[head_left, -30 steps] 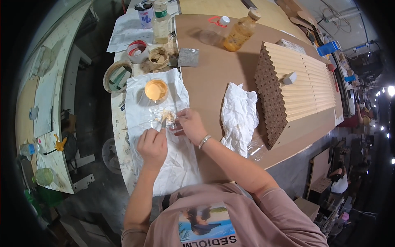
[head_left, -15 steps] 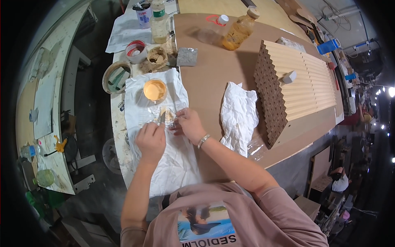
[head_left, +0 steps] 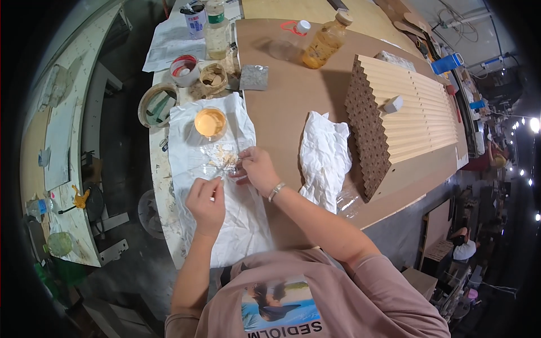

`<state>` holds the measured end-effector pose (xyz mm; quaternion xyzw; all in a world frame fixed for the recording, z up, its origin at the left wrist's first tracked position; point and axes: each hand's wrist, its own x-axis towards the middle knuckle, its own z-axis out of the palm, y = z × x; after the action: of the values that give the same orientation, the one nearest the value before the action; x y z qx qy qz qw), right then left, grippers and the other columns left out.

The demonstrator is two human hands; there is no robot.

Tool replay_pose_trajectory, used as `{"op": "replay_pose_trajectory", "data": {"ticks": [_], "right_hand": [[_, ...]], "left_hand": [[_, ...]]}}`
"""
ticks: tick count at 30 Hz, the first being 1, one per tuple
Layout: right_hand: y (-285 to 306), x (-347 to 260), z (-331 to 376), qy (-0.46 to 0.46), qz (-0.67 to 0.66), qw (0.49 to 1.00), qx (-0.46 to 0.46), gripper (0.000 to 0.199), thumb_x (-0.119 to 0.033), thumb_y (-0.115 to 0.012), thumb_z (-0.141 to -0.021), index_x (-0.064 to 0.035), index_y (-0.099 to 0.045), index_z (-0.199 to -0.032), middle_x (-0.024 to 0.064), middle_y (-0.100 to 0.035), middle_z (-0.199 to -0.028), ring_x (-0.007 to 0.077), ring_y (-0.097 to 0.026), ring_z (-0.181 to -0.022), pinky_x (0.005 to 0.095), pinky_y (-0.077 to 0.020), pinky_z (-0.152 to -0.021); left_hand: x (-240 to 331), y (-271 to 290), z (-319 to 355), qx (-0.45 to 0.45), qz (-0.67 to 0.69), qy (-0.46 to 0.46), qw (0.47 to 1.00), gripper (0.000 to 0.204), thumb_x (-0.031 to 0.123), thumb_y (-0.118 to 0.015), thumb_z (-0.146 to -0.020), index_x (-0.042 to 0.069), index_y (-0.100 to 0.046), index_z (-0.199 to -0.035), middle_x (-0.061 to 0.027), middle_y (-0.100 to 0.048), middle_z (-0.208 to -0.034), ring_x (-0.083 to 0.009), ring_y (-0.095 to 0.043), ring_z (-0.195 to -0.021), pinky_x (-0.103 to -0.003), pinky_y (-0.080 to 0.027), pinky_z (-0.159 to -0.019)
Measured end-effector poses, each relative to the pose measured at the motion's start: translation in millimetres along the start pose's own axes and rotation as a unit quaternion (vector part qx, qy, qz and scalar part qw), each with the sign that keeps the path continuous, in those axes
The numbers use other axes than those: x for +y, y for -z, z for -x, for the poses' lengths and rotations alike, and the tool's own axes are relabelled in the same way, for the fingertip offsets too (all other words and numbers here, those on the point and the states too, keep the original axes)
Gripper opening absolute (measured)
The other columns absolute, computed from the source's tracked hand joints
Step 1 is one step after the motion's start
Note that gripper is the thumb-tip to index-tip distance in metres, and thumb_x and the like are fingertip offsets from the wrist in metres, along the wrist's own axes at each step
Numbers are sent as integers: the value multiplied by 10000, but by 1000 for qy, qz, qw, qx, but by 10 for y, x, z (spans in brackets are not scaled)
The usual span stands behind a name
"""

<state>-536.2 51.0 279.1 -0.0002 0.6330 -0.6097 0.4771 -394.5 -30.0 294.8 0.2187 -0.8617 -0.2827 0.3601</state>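
A piece of clear plastic film point(head_left: 198, 155) lies on a white cloth point(head_left: 239, 225), with tan paste smears point(head_left: 224, 156) on it. My right hand point(head_left: 258, 172) pinches the film's edge beside the smears. Just left of it, my left hand point(head_left: 206, 204) is closed above the cloth; a small pale end shows between its fingers, too little to name. Beyond both hands, a small round tub of orange-tan paste point(head_left: 210, 122) stands on the cloth.
Pots of paste point(head_left: 214, 78), a red-rimmed tub point(head_left: 184, 70) and bottles point(head_left: 217, 34) crowd the back left. A grey square sheet point(head_left: 254, 78) lies nearby. Right of me are a crumpled white cloth point(head_left: 325, 155) and a ribbed wooden panel block point(head_left: 414, 112).
My left hand has drawn back slightly towards me, and the thin blade-like piece that showed at its fingertips over the paste is no longer plainly visible. The right hand stays nearly still.
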Motion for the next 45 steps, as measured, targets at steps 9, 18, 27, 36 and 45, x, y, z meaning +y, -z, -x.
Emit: {"op": "replay_pose_trajectory", "data": {"ticks": [9, 18, 27, 36, 45], "right_hand": [[-30, 4, 9, -3, -4, 1000, 11, 198, 11, -432, -932, 55, -490, -1116, 148, -628, -902, 219, -698, -710, 328, -560, -510], [-17, -6, 26, -1, -10, 1000, 7, 172, 18, -435, -937, 51, -491, -1096, 136, -624, -881, 214, -695, -702, 327, -554, -507], [-24, -4, 26, 2, -5, 1000, -2, 189, 16, -389, -943, 51, -470, -1111, 125, -612, -880, 212, -698, -703, 309, -546, -508], [15, 21, -21, 16, 21, 999, -24, 242, 18, -382, -910, 63, -451, -1137, 164, -589, -963, 271, -719, -772, 338, -585, -553], [-9, 42, 3, 25, 39, 999, -2, 203, 39, -404, -905, 71, -479, -1091, 141, -601, -899, 228, -702, -701, 316, -562, -511]], "left_hand": [[-245, -55, 38, 21, 228, 319, 920, 47, -45, -693, -819, -26, -664, -852, 10, -587, -707, -46, -490, -618, -202, -396, -569], [-191, 41, -110, 22, 42, 122, 991, 94, -73, -695, -764, 0, -658, -811, -41, -537, -690, -137, -501, -569, -258, -404, -532], [-159, 45, -351, -11, -108, -89, 990, 125, -19, -693, -706, 53, -665, -804, -66, -488, -695, -250, -534, -625, -368, -423, -533], [-89, 80, -407, -52, -108, -110, 987, 118, -6, -665, -687, 67, -652, -779, -67, -476, -699, -251, -535, -648, -378, -431, -545], [-132, 160, -445, -41, -107, -93, 989, 96, -8, -668, -708, 60, -642, -771, -70, -503, -710, -263, -551, -669, -379, -436, -562]]}}
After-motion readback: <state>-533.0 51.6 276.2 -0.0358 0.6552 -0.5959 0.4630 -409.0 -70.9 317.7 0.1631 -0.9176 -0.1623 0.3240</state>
